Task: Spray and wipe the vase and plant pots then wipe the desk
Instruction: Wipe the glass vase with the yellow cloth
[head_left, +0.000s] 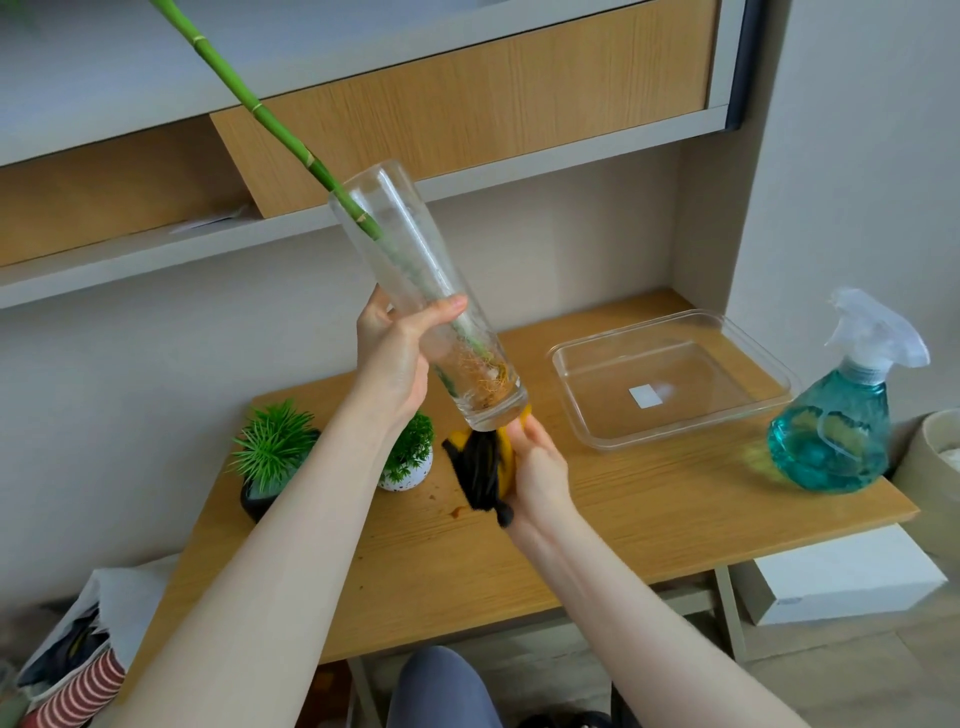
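Note:
My left hand (397, 353) grips a tall clear glass vase (410, 270) above the wooden desk (623, 519), tilted with its mouth up and to the left. A green bamboo stalk (249, 98) sticks out of it, and tangled roots show at the base. My right hand (535, 467) holds a yellow and black cloth (480, 470) against the underside of the vase's base. Two small plant pots stand on the desk behind my left arm: a dark one (260, 493) with spiky green leaves and a white speckled one (408, 475).
A clear plastic tray (576, 410) lies at the back right of the desk. A teal spray bottle (836, 431) stands at the desk's right edge. Brown stains (457, 512) mark the wood near the cloth. Shelves hang above; bags sit on the floor at left.

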